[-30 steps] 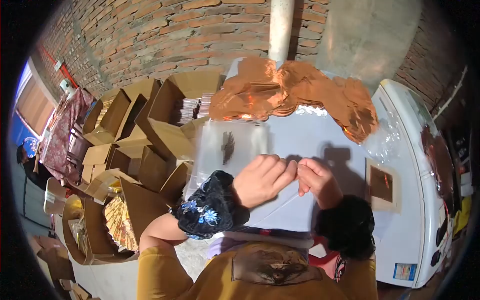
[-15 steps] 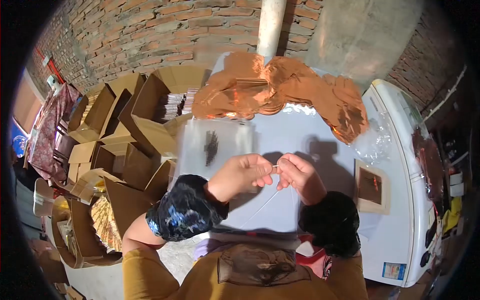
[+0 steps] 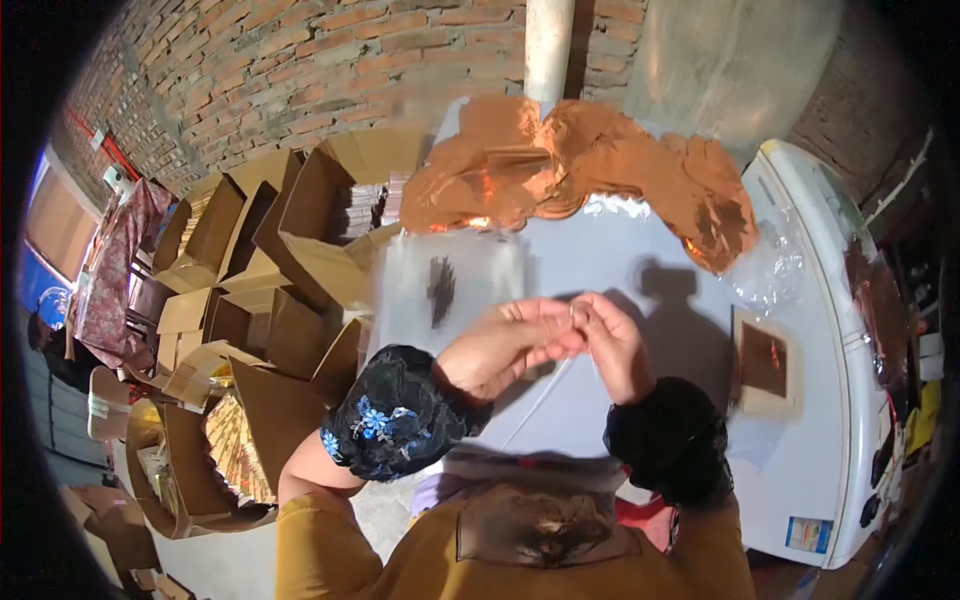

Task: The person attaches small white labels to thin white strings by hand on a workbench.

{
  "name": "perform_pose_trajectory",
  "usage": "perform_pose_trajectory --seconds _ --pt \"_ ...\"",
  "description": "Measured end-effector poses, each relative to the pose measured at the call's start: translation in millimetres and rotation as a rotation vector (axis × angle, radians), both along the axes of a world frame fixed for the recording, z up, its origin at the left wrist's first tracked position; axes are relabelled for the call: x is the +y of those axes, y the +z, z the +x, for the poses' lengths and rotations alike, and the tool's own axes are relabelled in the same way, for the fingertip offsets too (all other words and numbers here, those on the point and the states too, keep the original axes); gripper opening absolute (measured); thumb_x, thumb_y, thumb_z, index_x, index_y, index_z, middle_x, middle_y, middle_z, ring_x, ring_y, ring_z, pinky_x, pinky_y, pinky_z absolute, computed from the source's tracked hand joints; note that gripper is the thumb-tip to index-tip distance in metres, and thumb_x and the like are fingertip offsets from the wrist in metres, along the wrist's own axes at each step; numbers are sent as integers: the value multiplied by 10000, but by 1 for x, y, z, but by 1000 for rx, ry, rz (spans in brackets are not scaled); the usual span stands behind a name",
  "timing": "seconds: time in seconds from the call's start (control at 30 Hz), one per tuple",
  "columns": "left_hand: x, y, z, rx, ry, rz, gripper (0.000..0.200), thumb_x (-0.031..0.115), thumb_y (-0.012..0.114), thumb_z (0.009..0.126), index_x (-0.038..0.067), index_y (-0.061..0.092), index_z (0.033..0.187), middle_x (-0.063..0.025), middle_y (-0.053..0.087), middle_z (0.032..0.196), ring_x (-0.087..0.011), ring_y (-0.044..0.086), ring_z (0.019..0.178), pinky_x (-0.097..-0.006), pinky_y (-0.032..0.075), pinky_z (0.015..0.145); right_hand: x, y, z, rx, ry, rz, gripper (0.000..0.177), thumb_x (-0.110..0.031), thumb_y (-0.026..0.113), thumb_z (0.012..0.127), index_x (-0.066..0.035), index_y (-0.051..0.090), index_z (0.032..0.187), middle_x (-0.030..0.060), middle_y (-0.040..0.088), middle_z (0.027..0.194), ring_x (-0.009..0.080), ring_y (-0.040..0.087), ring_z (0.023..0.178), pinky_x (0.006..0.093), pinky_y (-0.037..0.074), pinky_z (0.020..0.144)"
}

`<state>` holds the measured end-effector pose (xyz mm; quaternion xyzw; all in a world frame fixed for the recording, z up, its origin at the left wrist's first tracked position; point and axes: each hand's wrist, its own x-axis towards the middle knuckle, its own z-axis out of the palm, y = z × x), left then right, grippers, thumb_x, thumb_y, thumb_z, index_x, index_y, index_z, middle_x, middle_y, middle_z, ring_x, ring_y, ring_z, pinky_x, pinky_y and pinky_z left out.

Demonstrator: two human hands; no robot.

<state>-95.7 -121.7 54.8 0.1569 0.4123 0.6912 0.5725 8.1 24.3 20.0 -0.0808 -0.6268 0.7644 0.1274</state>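
Together, the left hand (image 3: 500, 355) and right hand (image 3: 618, 350) met on the near side of a heap of copper-coloured foil (image 3: 595, 165), their fingers pressed together in a pinch, tip against tip, on a thin pale strand (image 3: 540, 402). The strand slanted from the fingertips toward the wearer, directly away from the foil; its exact end among the fingers was too small to tell. A black cuff with blue flowers (image 3: 395, 415) circled the left forearm and a plain black cuff (image 3: 672, 440) the right, both nearer the wearer than the foil.

Beneath the hands spread a pale bench (image 3: 575, 265), the foil ranged along its far side. Clear plastic sheets (image 3: 485, 265) lay just in front of the foil's left end, a dark patch showing on them. Crumpled clear plastic (image 3: 775, 262) sat beside the foil's right end, and a brown square with a pale border (image 3: 763, 362) rested on the near side of that end. Open cardboard boxes (image 3: 325, 265), some packed with bundles, crowded the floor left of the foil. Behind the foil rose a white pipe (image 3: 549, 50) and a brick wall (image 3: 290, 90).
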Motion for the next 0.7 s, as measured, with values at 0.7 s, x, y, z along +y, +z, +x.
perform_pose_trajectory --seconds 0.7 --pt "20 7 -6 871 328 -12 219 75 523 922 21 645 1097 -78 693 991 -90 612 863 -218 463 708 -15 10 33 7 150 201 188 -218 436 982 -49 519 978 3 549 809 60 507 553 208 437 495"
